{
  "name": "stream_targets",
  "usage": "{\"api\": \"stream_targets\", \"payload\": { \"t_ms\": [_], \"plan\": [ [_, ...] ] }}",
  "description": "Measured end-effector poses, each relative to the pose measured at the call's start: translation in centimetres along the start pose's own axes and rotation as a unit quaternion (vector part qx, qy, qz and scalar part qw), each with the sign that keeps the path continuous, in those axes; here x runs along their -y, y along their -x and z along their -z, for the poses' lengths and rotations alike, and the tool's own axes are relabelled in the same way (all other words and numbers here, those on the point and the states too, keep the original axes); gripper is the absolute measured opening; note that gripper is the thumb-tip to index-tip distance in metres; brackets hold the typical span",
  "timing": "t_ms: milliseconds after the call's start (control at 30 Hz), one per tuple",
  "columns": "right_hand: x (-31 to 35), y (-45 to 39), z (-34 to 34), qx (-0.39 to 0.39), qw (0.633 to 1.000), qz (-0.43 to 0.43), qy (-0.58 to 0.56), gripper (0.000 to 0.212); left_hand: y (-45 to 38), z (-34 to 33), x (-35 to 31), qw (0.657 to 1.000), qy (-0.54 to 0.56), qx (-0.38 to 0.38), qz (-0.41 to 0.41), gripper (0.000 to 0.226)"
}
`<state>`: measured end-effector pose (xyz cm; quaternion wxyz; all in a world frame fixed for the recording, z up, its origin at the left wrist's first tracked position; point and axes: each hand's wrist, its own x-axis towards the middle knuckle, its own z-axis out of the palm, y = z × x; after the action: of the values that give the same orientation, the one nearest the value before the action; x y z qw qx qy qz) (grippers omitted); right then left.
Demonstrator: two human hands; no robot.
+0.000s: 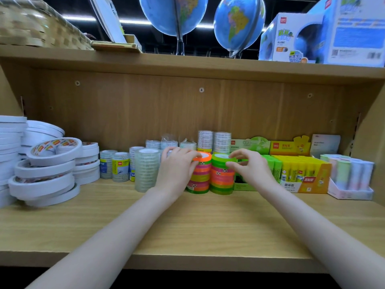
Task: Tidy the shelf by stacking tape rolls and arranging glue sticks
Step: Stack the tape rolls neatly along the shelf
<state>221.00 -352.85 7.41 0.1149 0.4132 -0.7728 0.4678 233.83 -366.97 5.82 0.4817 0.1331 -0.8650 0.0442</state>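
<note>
Two stacks of neon tape rolls stand side by side in the middle of the wooden shelf [187,222]. The left stack [199,180] has an orange roll on top. The right stack [221,178] is topped by a green roll. My left hand [177,166] grips the orange top roll from the left. My right hand [248,165] pinches the green top roll from the right. Glue sticks stand in a yellow display box [304,174] and a green one [273,167] to the right.
White tape rolls [43,170] are piled loosely at the far left. Clear tape stacks [145,167] stand left of my hands and behind them. A pastel glue stick tray [350,176] sits at the far right. Globes [237,24] and boxes occupy the upper shelf.
</note>
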Motion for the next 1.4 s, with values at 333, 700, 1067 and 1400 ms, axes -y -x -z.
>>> {"api": "stream_targets", "payload": {
  "t_ms": [333,700,1067,1400],
  "plan": [
    [-0.5,-1.1,1.1,0.061,0.998,0.006,-0.008,0.013,-2.1,0.3,1.2,0.992,0.045,0.117,-0.022,0.023],
    [-0.3,-1.9,1.5,0.114,0.993,0.001,0.040,0.039,-4.9,1.2,2.7,0.959,0.103,0.263,-0.013,0.020],
    [-0.5,-1.6,0.8,0.105,0.992,0.039,0.057,0.040,-4.3,0.7,1.8,0.962,-0.104,0.241,-0.071,0.046],
    [-1.0,-0.3,0.0,0.161,0.965,0.125,0.165,0.076,-1.9,0.5,1.5,0.960,-0.160,0.188,-0.130,0.059]
  ]
}}
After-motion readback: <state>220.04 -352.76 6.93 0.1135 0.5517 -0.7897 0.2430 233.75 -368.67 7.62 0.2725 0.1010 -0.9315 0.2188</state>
